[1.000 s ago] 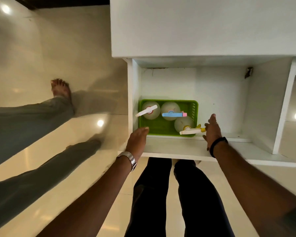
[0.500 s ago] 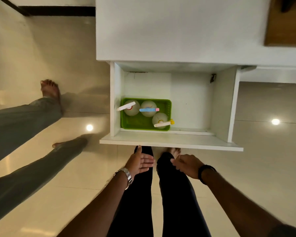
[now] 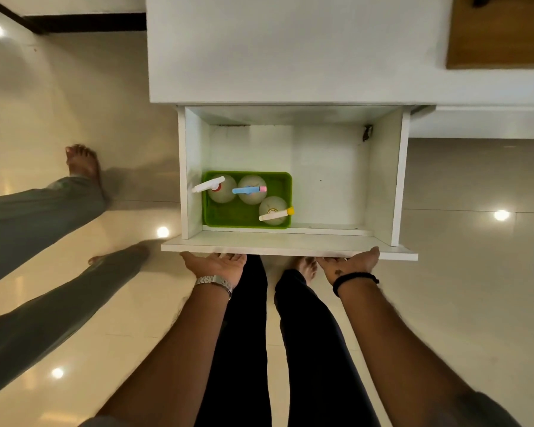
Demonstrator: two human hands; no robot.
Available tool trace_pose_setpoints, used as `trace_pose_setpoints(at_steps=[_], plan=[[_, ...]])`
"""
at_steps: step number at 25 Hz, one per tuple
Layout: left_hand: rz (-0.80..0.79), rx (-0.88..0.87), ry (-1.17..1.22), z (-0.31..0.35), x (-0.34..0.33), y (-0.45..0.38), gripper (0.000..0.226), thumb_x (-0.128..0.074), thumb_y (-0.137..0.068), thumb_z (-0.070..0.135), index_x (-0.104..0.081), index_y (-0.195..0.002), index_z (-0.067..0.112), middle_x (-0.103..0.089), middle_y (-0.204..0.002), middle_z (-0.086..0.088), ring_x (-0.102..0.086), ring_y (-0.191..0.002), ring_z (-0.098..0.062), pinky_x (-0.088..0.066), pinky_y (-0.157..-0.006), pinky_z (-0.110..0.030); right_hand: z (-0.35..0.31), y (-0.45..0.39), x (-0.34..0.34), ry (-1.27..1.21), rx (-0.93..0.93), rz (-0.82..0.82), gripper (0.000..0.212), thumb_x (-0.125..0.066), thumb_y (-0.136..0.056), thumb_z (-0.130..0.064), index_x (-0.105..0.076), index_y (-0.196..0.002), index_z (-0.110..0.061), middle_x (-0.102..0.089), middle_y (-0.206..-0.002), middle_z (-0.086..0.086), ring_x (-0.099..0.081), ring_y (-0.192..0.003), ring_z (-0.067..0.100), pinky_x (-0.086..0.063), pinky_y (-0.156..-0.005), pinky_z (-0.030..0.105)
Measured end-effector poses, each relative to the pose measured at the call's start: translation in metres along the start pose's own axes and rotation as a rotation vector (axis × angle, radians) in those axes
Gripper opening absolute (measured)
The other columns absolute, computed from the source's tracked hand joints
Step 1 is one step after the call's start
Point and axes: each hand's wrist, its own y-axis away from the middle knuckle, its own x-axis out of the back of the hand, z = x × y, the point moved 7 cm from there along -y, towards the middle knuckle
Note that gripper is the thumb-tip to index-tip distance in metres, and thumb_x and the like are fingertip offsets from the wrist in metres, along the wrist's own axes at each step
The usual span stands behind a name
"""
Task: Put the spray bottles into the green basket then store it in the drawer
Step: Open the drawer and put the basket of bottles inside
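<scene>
Drawer [image 3: 290, 245] open; basket [image 3: 285, 192] near-left inside, long axis left-right. Left hand [image 3: 218, 265], right hand [image 3: 350, 263] spread flat against the front.

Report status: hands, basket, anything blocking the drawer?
Left hand and right hand open, against the white drawer front. Green plastic basket with three spray bottles inside open drawer. Nothing visibly blocking.

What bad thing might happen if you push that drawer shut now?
The left hand and right hand are at the front panel of the open drawer, so fingers might get pinched if they curl over its edge. The three spray bottles stand loose in the green basket; a hard push might tip the one with the yellow nozzle. A second person's bare foot is beside the cabinet.
</scene>
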Motion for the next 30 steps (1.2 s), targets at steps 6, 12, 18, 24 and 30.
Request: trace_pose_setpoints(at_steps=[6,12,18,24,30], plan=[[0.019,-0.038,-0.065,0.014,-0.038,0.005,0.082,-0.024,-0.085,0.08,-0.043,-0.148,0.031,-0.042,-0.154,-0.014,-0.035,-0.143,-0.045,-0.018,-0.116,-0.071,-0.006,0.011,-0.019,0.068,0.049,0.076,0.078,-0.039,-0.09,-0.07,-0.032,-0.153,-0.024,-0.04,-0.154,0.01,-0.042,-0.14,0.035,-0.031,-0.118,0.055],[0.071,-0.028,-0.067,0.03,-0.073,0.013,0.084,-0.028,-0.088,0.074,-0.02,-0.157,0.028,-0.02,-0.165,-0.012,-0.017,-0.152,-0.041,-0.014,-0.117,-0.068,-0.025,0.004,-0.048,0.236,0.291,0.088,0.067,-0.027,-0.102,-0.054,-0.015,-0.161,-0.025,-0.02,-0.166,0.009,-0.023,-0.152,0.038,-0.026,-0.119,0.06],[0.028,0.008,-0.107,0.051,-0.124,0.014,0.085,-0.028,-0.087,0.073,-0.019,-0.158,0.026,-0.017,-0.167,-0.01,-0.012,-0.154,-0.038,-0.009,-0.12,-0.065,-0.027,0.006,-0.101,0.0,0.204,0.066,0.082,-0.037,-0.093,-0.066,-0.009,-0.161,-0.029,-0.01,-0.169,0.005,-0.014,-0.155,0.033,-0.015,-0.123,0.059],[0.02,0.037,-0.095,0.064,-0.176,0.014,0.093,-0.033,-0.084,0.073,-0.005,-0.16,0.028,-0.003,-0.17,-0.007,0.0,-0.156,-0.034,-0.004,-0.121,-0.064,-0.042,0.017,-0.154,0.011,0.252,0.017,0.085,-0.037,-0.092,-0.067,-0.006,-0.161,-0.029,-0.007,-0.169,0.006,-0.012,-0.155,0.035,-0.016,-0.122,0.061],[-0.097,0.043,-0.133,0.078,-0.223,0.011,0.094,-0.025,-0.084,0.076,-0.004,-0.16,0.026,-0.002,-0.169,-0.011,0.003,-0.157,-0.033,0.002,-0.122,-0.062,-0.046,0.026,-0.202,0.058,0.289,-0.055,0.088,-0.034,-0.092,-0.07,-0.006,-0.162,-0.024,-0.009,-0.169,0.01,-0.017,-0.154,0.032,-0.02,-0.124,0.052]])
